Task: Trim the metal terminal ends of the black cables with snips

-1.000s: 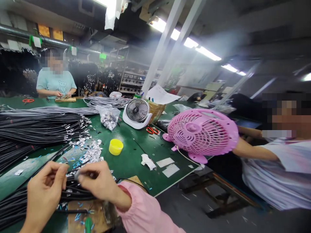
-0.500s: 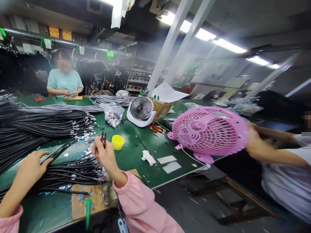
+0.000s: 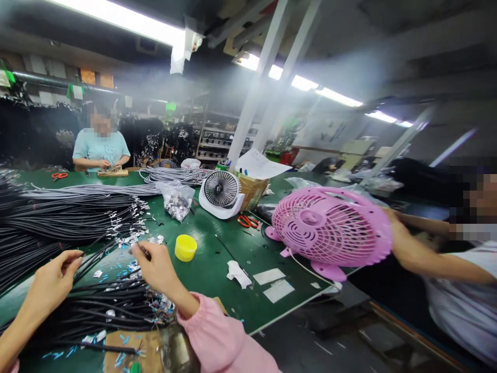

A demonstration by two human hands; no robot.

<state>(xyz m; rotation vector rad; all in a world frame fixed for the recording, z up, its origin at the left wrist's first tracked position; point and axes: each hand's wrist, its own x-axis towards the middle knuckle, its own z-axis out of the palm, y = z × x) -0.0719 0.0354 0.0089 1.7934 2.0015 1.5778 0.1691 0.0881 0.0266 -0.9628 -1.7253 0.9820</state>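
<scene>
My left hand (image 3: 54,282), at the lower left, has thumb and fingertips closed on a thin black cable. Other black cables (image 3: 95,259) run just beyond its fingertips. My right hand (image 3: 157,269) is closed around small dark snips (image 3: 146,253), mostly hidden in the palm. Its fingertips hover by a heap of silvery foil scraps and blue bits (image 3: 134,267). Below both hands lies a bundle of black cables (image 3: 97,305) with stripped, coloured wire ends (image 3: 161,305) pointing right. A large pile of black cables (image 3: 58,220) with pale ends spreads beyond my left hand.
A yellow cup (image 3: 185,247), a bag of small parts (image 3: 176,199), a white fan (image 3: 220,192) and red-handled scissors (image 3: 248,221) stand or lie on the green table (image 3: 212,269). A co-worker's arm (image 3: 423,251) reaches to the pink fan (image 3: 330,228). Another person (image 3: 101,147) sits opposite.
My hands first worked close together above the bundle, then parted. My left hand has since closed its fingers on a cable; my right hand has lowered the snips toward the scraps. The view shifted.
</scene>
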